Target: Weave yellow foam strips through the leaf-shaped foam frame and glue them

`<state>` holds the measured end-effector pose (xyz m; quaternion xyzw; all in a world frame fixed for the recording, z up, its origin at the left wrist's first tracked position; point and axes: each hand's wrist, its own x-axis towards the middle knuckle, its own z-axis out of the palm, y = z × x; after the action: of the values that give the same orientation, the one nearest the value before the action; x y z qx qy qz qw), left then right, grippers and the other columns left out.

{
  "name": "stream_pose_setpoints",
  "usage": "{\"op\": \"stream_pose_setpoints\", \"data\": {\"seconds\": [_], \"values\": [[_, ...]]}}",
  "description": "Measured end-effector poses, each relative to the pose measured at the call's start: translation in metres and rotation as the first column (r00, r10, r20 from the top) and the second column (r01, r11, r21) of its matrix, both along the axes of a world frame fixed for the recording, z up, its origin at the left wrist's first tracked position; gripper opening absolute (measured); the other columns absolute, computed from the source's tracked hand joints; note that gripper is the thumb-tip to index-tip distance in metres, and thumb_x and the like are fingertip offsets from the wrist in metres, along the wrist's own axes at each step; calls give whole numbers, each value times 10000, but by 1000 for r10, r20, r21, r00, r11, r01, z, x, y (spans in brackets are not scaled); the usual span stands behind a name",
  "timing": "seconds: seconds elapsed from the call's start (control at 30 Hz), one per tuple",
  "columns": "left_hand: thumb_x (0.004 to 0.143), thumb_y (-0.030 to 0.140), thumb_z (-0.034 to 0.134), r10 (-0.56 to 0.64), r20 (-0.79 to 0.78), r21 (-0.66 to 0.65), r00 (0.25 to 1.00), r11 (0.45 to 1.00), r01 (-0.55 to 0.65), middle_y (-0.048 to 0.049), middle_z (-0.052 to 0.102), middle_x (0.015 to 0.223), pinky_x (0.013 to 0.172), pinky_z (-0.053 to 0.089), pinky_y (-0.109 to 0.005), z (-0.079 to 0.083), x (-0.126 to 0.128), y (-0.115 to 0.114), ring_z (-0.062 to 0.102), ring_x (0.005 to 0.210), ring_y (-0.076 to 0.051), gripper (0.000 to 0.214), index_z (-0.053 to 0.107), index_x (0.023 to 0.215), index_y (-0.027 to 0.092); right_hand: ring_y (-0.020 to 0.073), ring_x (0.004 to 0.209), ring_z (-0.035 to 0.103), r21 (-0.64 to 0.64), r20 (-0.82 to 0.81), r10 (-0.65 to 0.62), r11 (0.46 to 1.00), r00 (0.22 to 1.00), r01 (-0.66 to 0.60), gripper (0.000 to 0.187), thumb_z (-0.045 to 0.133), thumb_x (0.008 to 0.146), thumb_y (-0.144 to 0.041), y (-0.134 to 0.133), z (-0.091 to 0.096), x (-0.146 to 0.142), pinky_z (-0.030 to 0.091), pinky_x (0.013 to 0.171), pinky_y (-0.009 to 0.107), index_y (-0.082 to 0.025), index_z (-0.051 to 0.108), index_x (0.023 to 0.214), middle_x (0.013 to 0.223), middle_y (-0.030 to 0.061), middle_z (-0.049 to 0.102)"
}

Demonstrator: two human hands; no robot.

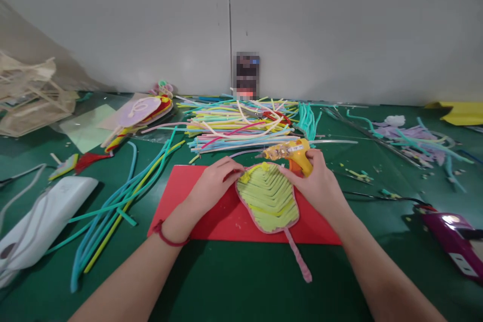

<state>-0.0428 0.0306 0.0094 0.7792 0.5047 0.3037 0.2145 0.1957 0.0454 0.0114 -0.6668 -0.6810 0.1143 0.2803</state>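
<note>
A fan-shaped craft piece (268,198), covered in rows of yellow-green pipe cleaner with a pink rim and a pink handle, lies on a red board (188,186). My left hand (217,178) has its fingers pressed together at the fan's upper left edge, by a brighter yellow strip (253,172). In my right hand (319,181) is a yellow hot glue gun (289,152), its nozzle pointing left above the fan's top edge. The right thumb reaches the fan's upper right edge. My left fingertips are partly hidden.
Behind the board lies a heap of coloured pipe cleaners (241,131); more pipe cleaners (113,206) lie at left. A white power strip (49,221) stands left, a purple power box (453,241) right. A finished-looking fan (139,110) and purple scraps (415,136) lie farther back.
</note>
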Motion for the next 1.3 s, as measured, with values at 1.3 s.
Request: {"op": "stream_pose_setpoints", "data": {"seconds": [1.3], "values": [[847, 266, 448, -27, -39, -83, 999, 996, 24, -41, 606, 914, 789, 465, -274, -9, -5, 1, 563, 869, -143, 243, 657, 958, 213, 240, 762, 592, 180, 188, 138, 968, 972, -172, 323, 464, 799, -397, -29, -23, -5, 464, 589, 320, -172, 445, 1029, 854, 114, 594]]}}
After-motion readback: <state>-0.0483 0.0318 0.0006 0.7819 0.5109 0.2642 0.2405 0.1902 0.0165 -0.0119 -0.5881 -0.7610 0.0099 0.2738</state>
